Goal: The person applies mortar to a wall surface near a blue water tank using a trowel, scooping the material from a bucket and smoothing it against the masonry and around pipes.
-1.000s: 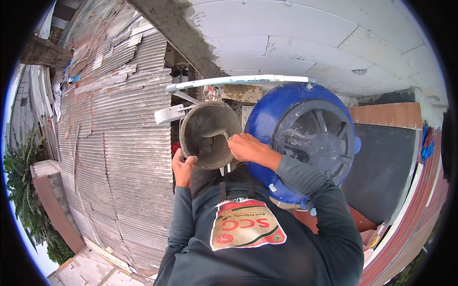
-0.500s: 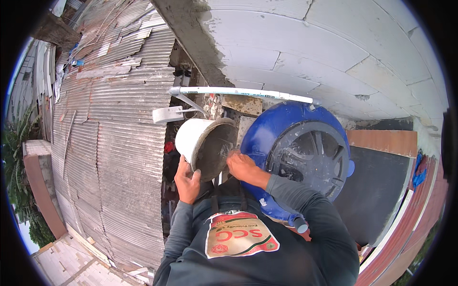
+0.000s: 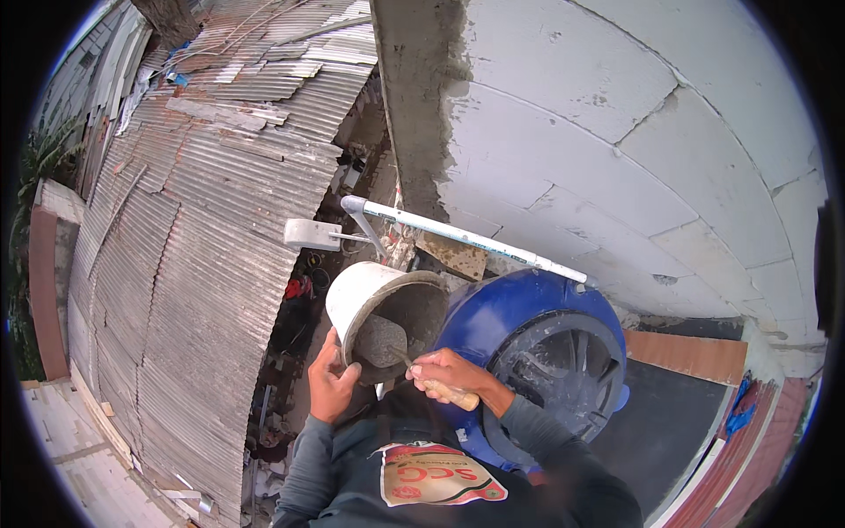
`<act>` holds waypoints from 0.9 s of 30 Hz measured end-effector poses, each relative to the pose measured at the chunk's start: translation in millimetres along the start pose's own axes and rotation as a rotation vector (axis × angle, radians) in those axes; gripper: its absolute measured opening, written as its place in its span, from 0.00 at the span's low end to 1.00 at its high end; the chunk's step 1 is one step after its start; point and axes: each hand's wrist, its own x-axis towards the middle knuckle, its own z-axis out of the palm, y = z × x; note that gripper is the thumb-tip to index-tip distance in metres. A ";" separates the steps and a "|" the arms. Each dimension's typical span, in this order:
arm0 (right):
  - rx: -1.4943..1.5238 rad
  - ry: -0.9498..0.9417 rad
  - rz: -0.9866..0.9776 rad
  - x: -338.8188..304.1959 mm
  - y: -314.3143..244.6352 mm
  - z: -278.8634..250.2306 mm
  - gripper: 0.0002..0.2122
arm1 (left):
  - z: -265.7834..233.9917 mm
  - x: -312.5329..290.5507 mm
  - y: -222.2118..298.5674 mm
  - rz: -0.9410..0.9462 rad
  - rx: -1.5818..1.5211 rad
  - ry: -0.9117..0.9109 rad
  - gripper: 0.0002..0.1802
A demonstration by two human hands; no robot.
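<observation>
Head view: the left hand (image 3: 330,383) grips the near-left rim of a white bucket (image 3: 354,295), which tilts so that its mouth faces right and toward the person. The right hand (image 3: 453,370) is closed around the wooden handle of a trowel (image 3: 381,341), its grey blade inside the bucket's mouth. A blue tank (image 3: 475,326) stands just beside, on the right.
</observation>
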 end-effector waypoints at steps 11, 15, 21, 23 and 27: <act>-0.117 0.121 0.043 21.2 7.4 -4.3 0.13 | -9.9 7.4 -8.0 -0.385 -0.311 0.144 0.14; -0.193 0.135 0.008 31.9 5.2 -12.0 0.15 | -8.9 9.9 -63.1 -0.485 -0.386 0.191 0.17; -0.454 0.211 0.184 72.4 -4.5 -51.5 0.16 | 12.6 36.1 -108.8 -0.566 -0.527 0.249 0.13; -0.476 0.196 0.205 89.3 -7.4 -63.5 0.16 | 15.7 43.9 -128.7 -0.577 -0.573 0.287 0.13; -0.530 0.185 0.249 131.5 -24.1 -88.4 0.18 | 21.5 83.0 -158.1 -0.592 -0.645 0.331 0.17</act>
